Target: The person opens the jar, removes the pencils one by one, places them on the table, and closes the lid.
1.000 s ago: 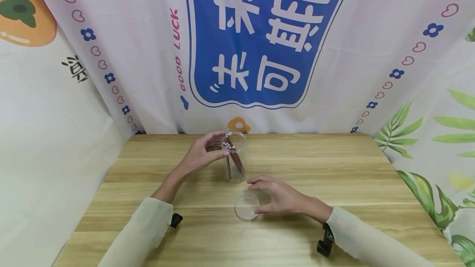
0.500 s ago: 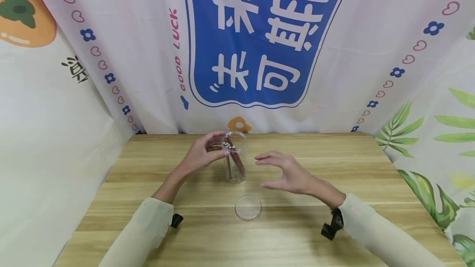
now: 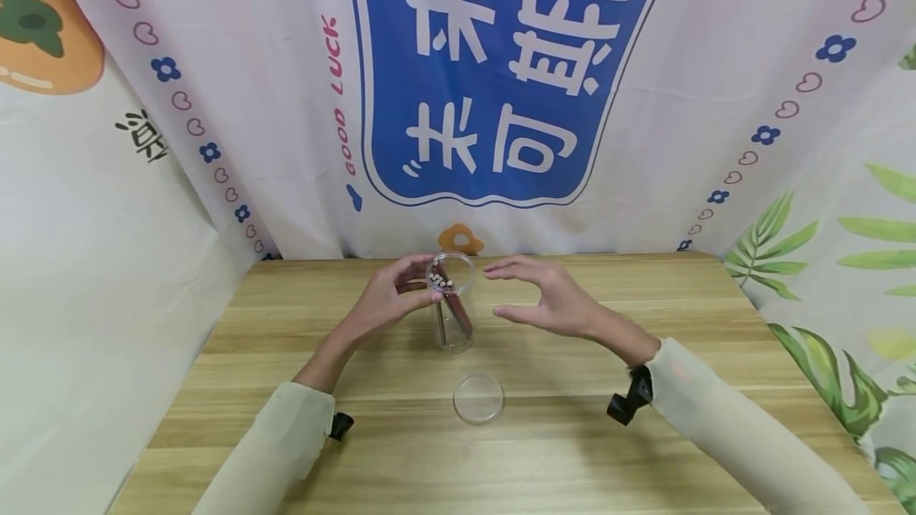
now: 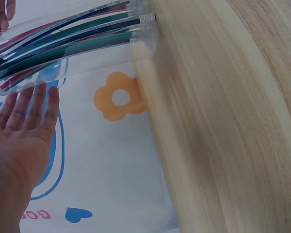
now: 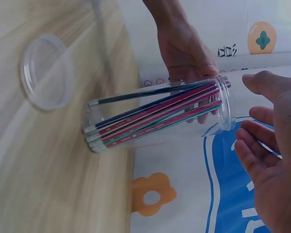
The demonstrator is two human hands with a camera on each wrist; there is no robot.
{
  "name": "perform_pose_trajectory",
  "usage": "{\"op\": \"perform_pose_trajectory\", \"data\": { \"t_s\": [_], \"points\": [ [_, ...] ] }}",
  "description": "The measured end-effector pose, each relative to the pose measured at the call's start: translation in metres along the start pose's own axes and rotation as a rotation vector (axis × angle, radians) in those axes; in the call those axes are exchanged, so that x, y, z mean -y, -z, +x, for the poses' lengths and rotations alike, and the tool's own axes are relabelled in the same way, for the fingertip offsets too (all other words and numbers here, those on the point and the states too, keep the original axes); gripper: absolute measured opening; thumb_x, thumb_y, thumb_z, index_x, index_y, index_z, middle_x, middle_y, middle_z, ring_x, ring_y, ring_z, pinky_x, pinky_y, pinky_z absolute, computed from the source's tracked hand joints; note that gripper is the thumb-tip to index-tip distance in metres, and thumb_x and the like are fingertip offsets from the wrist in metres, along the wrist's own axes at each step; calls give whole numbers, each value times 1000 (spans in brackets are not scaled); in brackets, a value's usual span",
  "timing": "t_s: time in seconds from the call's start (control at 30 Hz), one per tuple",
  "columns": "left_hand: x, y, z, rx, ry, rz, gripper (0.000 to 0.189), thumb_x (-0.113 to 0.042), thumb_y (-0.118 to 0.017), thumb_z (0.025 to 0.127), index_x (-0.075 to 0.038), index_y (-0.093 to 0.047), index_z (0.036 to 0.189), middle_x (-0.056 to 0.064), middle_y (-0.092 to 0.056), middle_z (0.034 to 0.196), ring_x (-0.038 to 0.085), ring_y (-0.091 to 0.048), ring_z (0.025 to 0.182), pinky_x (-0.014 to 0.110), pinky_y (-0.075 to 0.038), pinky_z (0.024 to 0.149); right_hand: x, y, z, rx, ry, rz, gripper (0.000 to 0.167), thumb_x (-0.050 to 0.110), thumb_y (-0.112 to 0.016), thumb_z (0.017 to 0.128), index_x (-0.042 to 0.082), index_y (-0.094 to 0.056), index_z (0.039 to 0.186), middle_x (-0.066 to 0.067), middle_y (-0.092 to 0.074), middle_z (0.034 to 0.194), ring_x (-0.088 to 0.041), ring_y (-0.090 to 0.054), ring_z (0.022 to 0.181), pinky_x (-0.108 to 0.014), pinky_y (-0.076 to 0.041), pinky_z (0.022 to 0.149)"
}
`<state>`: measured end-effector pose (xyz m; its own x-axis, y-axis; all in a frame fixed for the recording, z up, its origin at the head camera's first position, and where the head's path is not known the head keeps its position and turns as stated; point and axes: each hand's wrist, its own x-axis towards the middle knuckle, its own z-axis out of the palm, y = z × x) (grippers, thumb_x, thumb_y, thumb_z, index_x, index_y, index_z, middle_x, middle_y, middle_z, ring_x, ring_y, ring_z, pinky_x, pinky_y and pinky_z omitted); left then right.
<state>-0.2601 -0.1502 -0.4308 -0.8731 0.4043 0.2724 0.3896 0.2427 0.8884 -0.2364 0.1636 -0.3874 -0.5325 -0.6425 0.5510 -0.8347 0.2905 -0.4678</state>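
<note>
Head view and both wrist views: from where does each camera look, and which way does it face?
Head: on the head, facing forward and down at the table, jar and lid; left hand, right hand and sleeves show.
Left wrist: on that wrist, facing the jar and cloth beyond; left hand and right fingertips show.
Right wrist: on that wrist, facing across the jar toward the left hand; both hands show.
Shared: both wrist views show the jar sideways, pencils inside.

Left hand (image 5: 184, 54) holds a jar (image 5: 177, 132) of pencils (image 5: 155, 109), right hand (image 5: 283, 167) nearby, clear lid (image 5: 47, 73) apart.
</note>
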Motion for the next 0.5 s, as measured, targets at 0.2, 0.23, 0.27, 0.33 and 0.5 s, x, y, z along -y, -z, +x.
{"op": "perform_pose_trajectory", "data": {
  "t_s": [0.2,0.23,0.27,0.33,0.5],
  "points": [
    [-1,-1,1,-3,-2,-5,61,-8,-85,90,-1,-58,145,20,-67,137,38,-69,121,56,-55,107,0,3,16,0,13,-12,42,11,-85,89,-1,-72,127,-15,-74,129,-31,-70,121,-45,-57,108],
    [-1,-1,1,-2,-2,-4,62,-8,-85,90,-2,-58,145,19,-67,136,38,-69,120,55,-56,107,0,4,19,-3,17,-10,42,11,-85,89,-2,-73,127,-15,-74,129,-30,-71,119,-44,-58,106],
    [-1,-1,0,-2,-2,-2,62,-8,-85,90,-2,-58,145,19,-67,136,37,-69,120,54,-56,107,0,4,21,-5,22,-8,42,11,-85,89,-2,-73,127,-15,-74,128,-30,-72,117,-43,-59,104],
    [-1,-1,0,-2,-2,1,62,-8,-85,90,-1,-58,145,19,-68,135,37,-69,120,53,-57,107,0,6,27,-9,32,-3,40,10,-85,89,-3,-73,125,-15,-75,126,-29,-73,113,-41,-61,101],
    [-1,-1,1,1,2,6,62,-10,-86,90,-2,-58,145,19,-68,135,38,-69,120,55,-55,108,-2,7,40,-3,70,19,36,6,-85,88,-4,-75,121,-17,-76,121,-31,-75,104,-38,-63,93]
  ]
}}
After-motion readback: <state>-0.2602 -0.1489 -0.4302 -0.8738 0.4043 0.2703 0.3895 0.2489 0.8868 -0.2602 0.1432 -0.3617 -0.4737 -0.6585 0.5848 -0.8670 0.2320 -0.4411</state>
